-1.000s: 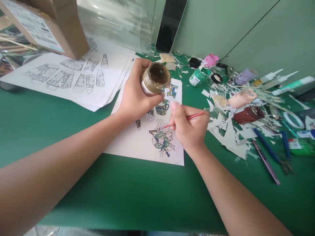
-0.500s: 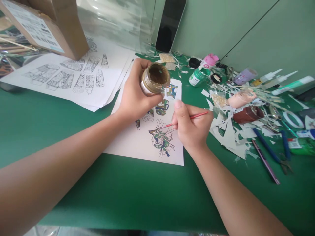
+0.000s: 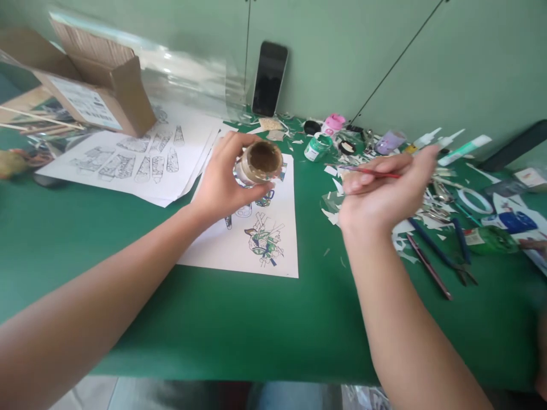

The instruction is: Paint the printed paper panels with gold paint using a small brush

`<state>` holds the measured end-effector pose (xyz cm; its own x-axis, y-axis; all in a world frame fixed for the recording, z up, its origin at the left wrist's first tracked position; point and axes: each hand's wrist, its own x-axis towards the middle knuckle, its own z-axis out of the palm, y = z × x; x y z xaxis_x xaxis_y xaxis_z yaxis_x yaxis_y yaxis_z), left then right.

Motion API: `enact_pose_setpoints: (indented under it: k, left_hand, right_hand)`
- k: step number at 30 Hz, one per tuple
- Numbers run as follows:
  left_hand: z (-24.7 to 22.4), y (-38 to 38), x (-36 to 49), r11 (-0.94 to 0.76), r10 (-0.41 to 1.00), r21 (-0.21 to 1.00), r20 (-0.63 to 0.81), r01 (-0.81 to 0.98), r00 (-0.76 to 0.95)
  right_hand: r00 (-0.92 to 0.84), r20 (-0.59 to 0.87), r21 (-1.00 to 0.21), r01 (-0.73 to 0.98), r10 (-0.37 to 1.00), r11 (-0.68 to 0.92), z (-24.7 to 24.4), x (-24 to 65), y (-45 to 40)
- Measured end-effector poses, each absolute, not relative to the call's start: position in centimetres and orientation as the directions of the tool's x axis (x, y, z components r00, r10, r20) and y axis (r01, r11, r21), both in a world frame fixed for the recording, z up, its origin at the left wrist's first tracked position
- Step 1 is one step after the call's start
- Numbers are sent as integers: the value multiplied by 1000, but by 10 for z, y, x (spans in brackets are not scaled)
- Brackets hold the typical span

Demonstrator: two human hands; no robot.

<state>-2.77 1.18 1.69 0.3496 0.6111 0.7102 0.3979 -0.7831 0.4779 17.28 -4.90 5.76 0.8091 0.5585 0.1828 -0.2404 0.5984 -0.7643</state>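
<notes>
My left hand (image 3: 219,185) is wrapped round an open paint jar (image 3: 260,164) with brownish-gold paint on its rim and inner wall, tipped slightly toward me above a printed sheet (image 3: 226,256). On that sheet a partly coloured bird drawing (image 3: 264,245) shows green, blue and brown areas. Off to the right of the paper, my right hand (image 3: 384,191) is raised with its palm turned up. Its fingers hold a thin red paintbrush (image 3: 371,171), tip pointing left. Behind the tip stands an open green paint jar (image 3: 317,149).
More printed sheets (image 3: 149,191) lie at left beneath a cardboard box (image 3: 123,94). A phone (image 3: 270,80) leans on the wall. Paper scraps, a pink jar (image 3: 333,123), a purple jar (image 3: 390,141), pliers (image 3: 444,259), a pen (image 3: 428,267) and a toppled green bottle (image 3: 491,240) crowd the right.
My right hand has lifted away from the bird drawing, moving right and up and turning over with the paintbrush. My left hand still holds the jar. The camera view has shifted.
</notes>
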Motion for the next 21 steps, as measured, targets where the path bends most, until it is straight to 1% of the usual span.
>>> enact_pose_setpoints:
  k: [3, 5, 7, 9, 10, 11, 13, 15, 17, 18, 19, 20, 21]
  left_hand:
    - [32, 6, -40, -663, 723, 564, 653, 492, 225]
    - [36, -5, -54, -597, 768, 603, 619, 529, 162]
    - [28, -20, -73, -539, 795, 623, 598, 566, 99]
    - [10, -38, -94, -426, 812, 661, 580, 618, -60]
    - [1, -46, -103, -376, 804, 661, 581, 649, -126]
    - [-8, -55, -111, -357, 790, 657, 592, 664, -161]
    - [-16, -73, -119, -402, 770, 624, 627, 670, -121]
    - [-8, -98, -113, -424, 755, 602, 647, 677, -102]
    - [9, -133, -94, -421, 766, 649, 629, 634, -135]
    - [17, -153, -82, -462, 796, 687, 600, 561, -79]
    - [23, -173, -70, -509, 827, 721, 561, 470, 35]
    - [26, -193, -58, -551, 834, 750, 517, 367, 195]
    - [25, -210, -47, -573, 806, 773, 473, 271, 356]
  right_hand:
    - [748, 172, -822, -250, 641, 512, 37, 166, -42]
    - [694, 197, -853, -227, 692, 470, 23, 160, -39]
    - [657, 230, -874, -185, 718, 450, 12, 154, -37]
    - [629, 235, -887, -173, 741, 429, 4, 151, -36]
    - [620, 230, -916, -123, 751, 382, 1, 150, -36]
    - [616, 226, -923, -111, 755, 368, -1, 150, -36]
    - [609, 224, -930, -101, 761, 354, -4, 150, -38]
    - [612, 225, -935, -84, 758, 345, -6, 152, -40]
    - [623, 225, -938, -68, 749, 339, -7, 155, -43]
    - [635, 224, -939, -61, 739, 337, -7, 156, -45]
    - [646, 223, -940, -56, 730, 336, -7, 157, -46]
    - [658, 221, -940, -52, 720, 336, -8, 159, -48]
    - [666, 219, -940, -50, 713, 336, -8, 160, -51]
